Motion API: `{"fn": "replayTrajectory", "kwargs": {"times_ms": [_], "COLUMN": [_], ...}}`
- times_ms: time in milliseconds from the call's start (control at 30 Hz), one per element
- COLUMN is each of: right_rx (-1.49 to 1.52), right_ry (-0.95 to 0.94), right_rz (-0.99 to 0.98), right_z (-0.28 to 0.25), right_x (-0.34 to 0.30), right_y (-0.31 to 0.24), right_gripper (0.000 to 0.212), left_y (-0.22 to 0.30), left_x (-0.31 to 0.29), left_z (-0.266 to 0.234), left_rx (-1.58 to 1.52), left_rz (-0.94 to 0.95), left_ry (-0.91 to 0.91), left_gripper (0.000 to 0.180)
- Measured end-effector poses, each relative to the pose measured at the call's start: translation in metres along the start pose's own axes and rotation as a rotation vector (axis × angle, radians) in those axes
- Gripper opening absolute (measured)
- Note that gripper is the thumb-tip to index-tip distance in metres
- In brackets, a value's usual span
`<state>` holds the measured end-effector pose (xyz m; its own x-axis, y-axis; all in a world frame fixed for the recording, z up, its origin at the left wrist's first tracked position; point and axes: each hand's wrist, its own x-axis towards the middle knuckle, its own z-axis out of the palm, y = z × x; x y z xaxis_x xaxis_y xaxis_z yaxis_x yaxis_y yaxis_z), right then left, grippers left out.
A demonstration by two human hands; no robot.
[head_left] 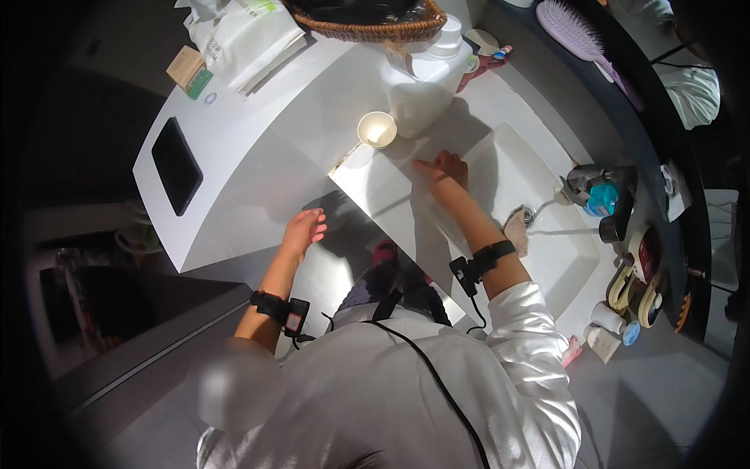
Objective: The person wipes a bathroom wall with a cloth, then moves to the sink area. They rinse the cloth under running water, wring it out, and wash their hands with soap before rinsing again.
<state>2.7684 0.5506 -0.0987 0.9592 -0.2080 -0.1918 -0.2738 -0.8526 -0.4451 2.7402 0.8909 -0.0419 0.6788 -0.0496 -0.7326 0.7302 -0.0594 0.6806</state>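
Note:
My right hand (pixel 444 170) hovers over the white counter (pixel 379 176) beside the sink (pixel 564 262); one finger stretches left, the others bend, and nothing shows in them. Above its fingertip stands a small pale cup (pixel 377 144), with a bright patch inside that I cannot make out. Beyond the cup is a large white plastic jug (pixel 422 94). My left hand (pixel 303 230) hangs in the air left of the counter edge, its fingers loosely bent and apart, holding nothing. A tan cloth-like piece (pixel 516 233) lies by the drain in the sink.
A black phone (pixel 176 166) lies on the left ledge (pixel 234 117), with white packets (pixel 246 43) and a small box (pixel 187 69) farther off. A wicker basket (pixel 375 31) sits at the back. Right are the faucet (pixel 613 229), a purple hairbrush (pixel 574 31) and several toiletries (pixel 605 340).

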Motion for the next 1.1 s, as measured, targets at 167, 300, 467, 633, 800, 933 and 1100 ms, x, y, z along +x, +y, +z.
{"fn": "replayTrajectory", "kwargs": {"times_ms": [167, 300, 467, 633, 800, 933, 1100], "right_rx": [0.308, 0.372, -0.253, -0.270, -0.225, 0.013, 0.175], "right_ry": [-0.188, -0.080, 0.183, 0.287, 0.253, 0.236, 0.193], "right_rz": [0.043, 0.065, -0.187, -0.380, -0.385, -0.342, -0.270], "right_z": [-0.007, -0.026, -0.030, -0.002, 0.016, 0.006, -0.006], "right_x": [0.017, 0.006, -0.059, -0.098, -0.083, -0.085, -0.100], "right_y": [0.008, 0.005, -0.006, -0.039, -0.076, -0.072, -0.047], "right_gripper": [0.035, 0.040, 0.034, 0.035, 0.028, 0.025, 0.039], "left_y": [0.000, 0.006, 0.011, 0.008, 0.008, 0.009, 0.005], "left_x": [-0.005, 0.000, 0.005, 0.009, 0.009, 0.009, 0.017], "left_z": [0.003, 0.022, 0.048, 0.062, 0.064, 0.060, 0.055], "left_rx": [0.059, 0.108, 0.182, 0.248, 0.290, 0.302, 0.387], "left_rz": [0.059, 0.139, 0.238, 0.231, 0.217, 0.230, 0.319], "left_ry": [0.007, -0.007, -0.069, -0.101, -0.151, -0.136, -0.113], "left_gripper": [0.028, 0.023, 0.021, 0.021, 0.022, 0.022, 0.024]}}
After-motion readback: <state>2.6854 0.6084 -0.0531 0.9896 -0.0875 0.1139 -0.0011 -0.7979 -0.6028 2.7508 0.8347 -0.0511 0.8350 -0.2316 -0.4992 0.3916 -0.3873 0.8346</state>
